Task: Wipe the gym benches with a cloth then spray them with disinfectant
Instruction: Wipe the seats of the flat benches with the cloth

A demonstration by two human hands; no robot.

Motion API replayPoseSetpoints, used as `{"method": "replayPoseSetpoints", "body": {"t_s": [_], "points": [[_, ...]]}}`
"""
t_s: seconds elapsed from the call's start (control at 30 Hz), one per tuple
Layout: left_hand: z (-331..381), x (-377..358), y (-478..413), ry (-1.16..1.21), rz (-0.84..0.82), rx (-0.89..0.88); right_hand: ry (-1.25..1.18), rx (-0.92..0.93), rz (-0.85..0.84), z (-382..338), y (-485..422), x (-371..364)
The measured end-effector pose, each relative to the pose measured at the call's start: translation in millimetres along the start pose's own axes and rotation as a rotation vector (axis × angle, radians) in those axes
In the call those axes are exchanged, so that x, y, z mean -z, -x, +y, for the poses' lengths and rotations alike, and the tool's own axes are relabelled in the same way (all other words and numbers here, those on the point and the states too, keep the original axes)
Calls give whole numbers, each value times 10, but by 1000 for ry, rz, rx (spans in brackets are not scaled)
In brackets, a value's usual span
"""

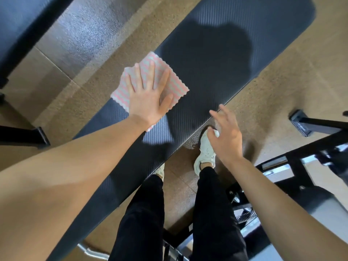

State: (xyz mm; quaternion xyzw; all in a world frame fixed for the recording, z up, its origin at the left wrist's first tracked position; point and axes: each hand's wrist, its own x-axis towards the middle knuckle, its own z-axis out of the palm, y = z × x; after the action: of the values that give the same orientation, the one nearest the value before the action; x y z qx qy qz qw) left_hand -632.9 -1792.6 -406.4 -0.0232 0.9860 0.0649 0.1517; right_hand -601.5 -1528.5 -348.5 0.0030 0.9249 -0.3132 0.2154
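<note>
A long black padded gym bench (216, 59) runs diagonally from bottom left to top right. A pink-and-white striped cloth (175, 80) lies flat on its left edge, partly hanging over the side. My left hand (148, 95) presses flat on the cloth with straight, spread fingers. My right hand (224, 136) hovers beside the bench's near edge, fingers loosely spread, holding nothing. No spray bottle is in view.
My legs in black trousers and white shoes (206, 149) stand at the bench's near side. A black metal frame (308, 144) with springs stands at the right. Another dark pad (17, 25) sits at top left. The floor (282, 87) is brown and speckled.
</note>
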Motion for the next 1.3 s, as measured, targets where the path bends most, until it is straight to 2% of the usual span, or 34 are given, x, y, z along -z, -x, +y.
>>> {"method": "replayPoseSetpoints", "body": {"t_s": [0.1, 0.2, 0.3, 0.47, 0.57, 0.7, 1.03, 1.2, 1.3], "points": [[215, -18, 52, 25, -28, -33, 163, 6, 117, 87, -348, 140], [439, -66, 168, 7, -38, -173, 252, -65, 125, 189, -711, 286], [606, -132, 286, 9, -65, -296, 262, -102, 153, 290, -997, 441], [646, -160, 347, -38, -92, -457, 268, -93, 104, 372, -1092, 464], [585, -122, 261, -49, -85, -501, 238, -101, 91, 361, -1112, 491], [539, -53, -9, -80, -58, -407, 198, -107, 73, 359, -1122, 549], [698, 272, -1089, -19, -83, 10, 87, -55, 4, 474, -1141, 712], [1039, 315, -1305, -1, -72, 76, -48, -11, -51, 571, -1167, 865], [1336, 215, -1235, 25, -66, 32, -123, 37, -25, 704, -1221, 1005]]}}
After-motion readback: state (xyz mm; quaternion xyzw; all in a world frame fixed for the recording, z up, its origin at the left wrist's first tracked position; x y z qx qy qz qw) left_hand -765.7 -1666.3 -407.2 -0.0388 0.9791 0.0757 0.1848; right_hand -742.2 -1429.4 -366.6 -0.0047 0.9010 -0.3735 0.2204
